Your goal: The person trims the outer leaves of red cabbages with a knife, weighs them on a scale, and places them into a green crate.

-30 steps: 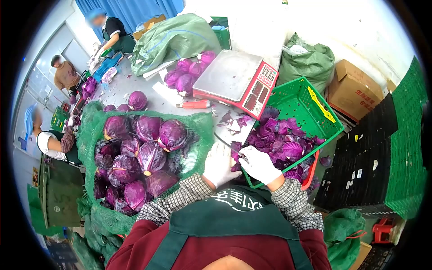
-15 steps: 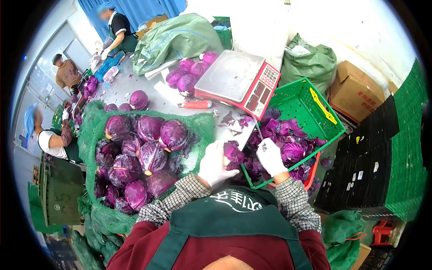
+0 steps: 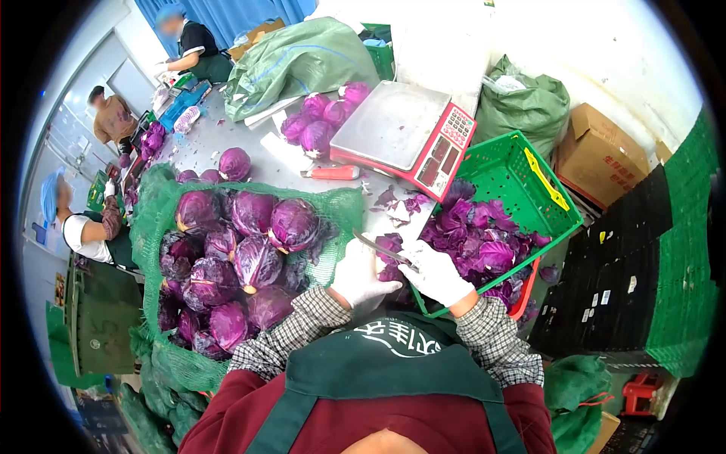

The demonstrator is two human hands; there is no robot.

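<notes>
My left hand (image 3: pixel 358 275), in a white glove, is closed around a red cabbage (image 3: pixel 389 247) at the table's near edge. In my gloved right hand (image 3: pixel 436 272) is a knife (image 3: pixel 380 246); its curved blade points left and lies across the cabbage. Part of the cabbage is hidden by the blade and my fingers. To the left, a green mesh bag (image 3: pixel 344 216) lies open around several whole red cabbages (image 3: pixel 258 265). Right of my hands, a green crate (image 3: pixel 543 244) holds many loose purple leaves (image 3: pixel 484 240).
A red scale (image 3: pixel 393 129) stands on the table beyond my hands, beside a red-handled tool (image 3: pixel 330 173) and trimmed cabbages (image 3: pixel 316 139). Black crates (image 3: pixel 597 280) are stacked at right, near a cardboard box (image 3: pixel 603 151). Several co-workers (image 3: pixel 200 53) are at the far left.
My right hand has moved left from over the crate to the cabbage, bringing the knife blade across it. My left hand keeps its grip in nearly the same place.
</notes>
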